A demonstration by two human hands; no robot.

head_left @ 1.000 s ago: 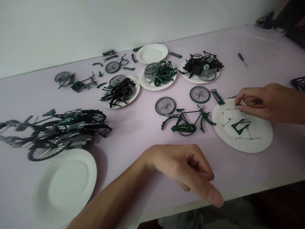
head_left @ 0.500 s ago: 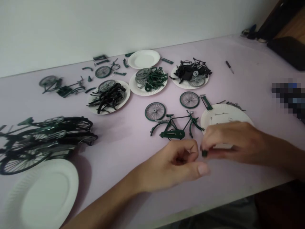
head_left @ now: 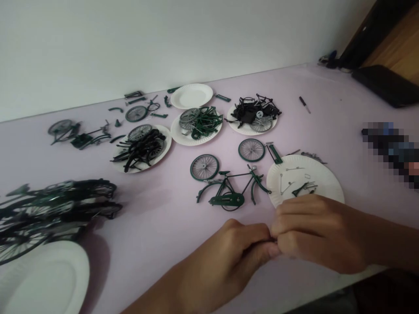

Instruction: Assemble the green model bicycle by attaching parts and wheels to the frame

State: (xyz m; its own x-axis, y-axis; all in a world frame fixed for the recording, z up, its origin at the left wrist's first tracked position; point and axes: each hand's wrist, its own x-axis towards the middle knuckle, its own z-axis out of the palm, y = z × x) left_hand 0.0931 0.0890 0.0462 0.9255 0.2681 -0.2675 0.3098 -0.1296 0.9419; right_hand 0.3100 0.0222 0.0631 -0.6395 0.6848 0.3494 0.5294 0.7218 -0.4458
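My left hand (head_left: 242, 257) is closed, its thumb and fingers pressed together in front of the green bicycle frame (head_left: 229, 192). Fingertip to fingertip with it, my right hand (head_left: 310, 231) is closed too. Whatever lies between the fingers is hidden. Just behind my right hand, a white paper plate (head_left: 321, 183) carries thin metal pieces and a small dark green part (head_left: 298, 191). Two loose spoked wheels, one at the left (head_left: 204, 167) and one at the right (head_left: 251, 150), lie behind the frame.
Plates heaped with black parts (head_left: 142, 148), green parts (head_left: 201, 124) and more black parts (head_left: 253, 114) stand farther back. Assembled dark bicycles (head_left: 59, 205) stand at the left behind a white plate (head_left: 49, 279). A screwdriver (head_left: 304, 104) lies at the back right.
My hands have come together, and the small dark green piece seen at my right fingertips is now hidden. My left thumb and fingers have closed. The view has shifted, so the table sits lower.
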